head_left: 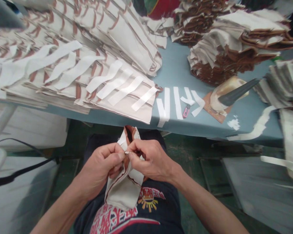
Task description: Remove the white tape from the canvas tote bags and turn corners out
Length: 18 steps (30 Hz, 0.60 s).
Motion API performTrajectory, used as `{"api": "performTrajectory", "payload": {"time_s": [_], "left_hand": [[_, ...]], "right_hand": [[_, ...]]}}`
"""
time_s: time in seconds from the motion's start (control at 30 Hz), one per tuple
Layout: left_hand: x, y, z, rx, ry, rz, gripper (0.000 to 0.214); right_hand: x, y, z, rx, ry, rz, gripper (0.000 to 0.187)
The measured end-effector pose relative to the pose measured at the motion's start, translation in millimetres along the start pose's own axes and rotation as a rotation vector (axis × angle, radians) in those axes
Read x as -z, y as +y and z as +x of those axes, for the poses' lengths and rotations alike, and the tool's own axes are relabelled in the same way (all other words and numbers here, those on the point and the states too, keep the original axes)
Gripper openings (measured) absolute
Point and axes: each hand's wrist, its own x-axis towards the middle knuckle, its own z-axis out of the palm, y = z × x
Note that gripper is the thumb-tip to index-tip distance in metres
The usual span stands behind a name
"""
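A cream fabric piece with brown edging and dark seams (127,192) hangs over my lap, its brown-lined opening turned upward. My left hand (108,159) pinches its brown edge between thumb and fingers. Close against it, my right hand (148,157) pinches the same edge, thumb and forefinger nearly touching the left ones. Something small and pale shows between the fingertips, too small to name. The fingers hide part of the edge.
Rows of similar cream fabric pieces (122,35) cover the table's left, with white strips (122,89) across them. On the blue tabletop (180,70) lie a pink-handled small tool (186,111) and a glue-stained container with a dark handle (224,92). Brown-and-cream stacks (217,55) stand behind.
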Motion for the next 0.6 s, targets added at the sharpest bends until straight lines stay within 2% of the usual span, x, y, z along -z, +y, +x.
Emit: {"api": "performTrajectory", "payload": {"time_s": [0.1,0.23,0.37,0.5,0.6], "left_hand": [[-2.1,5.8,-8.1,-0.14,0.077,0.228,0.024],[-5.0,21.3,-20.2,-0.392,0.181,0.617,0.024],[-9.8,25.8,-24.3,-0.584,0.19,0.825,0.026],[-12.6,25.1,-21.5,-0.632,0.179,0.873,0.028],[-12.4,26.8,-19.9,-0.572,0.173,0.845,0.029]], "right_hand": [[9.9,-3.0,-1.8,0.105,-0.034,-0.1,0.017],[18.5,-12.7,-1.1,0.299,0.027,-0.394,0.027],[20.6,-19.9,-1.8,0.327,0.033,-0.525,0.031],[22.0,-18.7,-2.4,0.324,0.033,-0.519,0.031],[20.6,-13.4,-0.2,0.337,0.064,-0.462,0.028]]}}
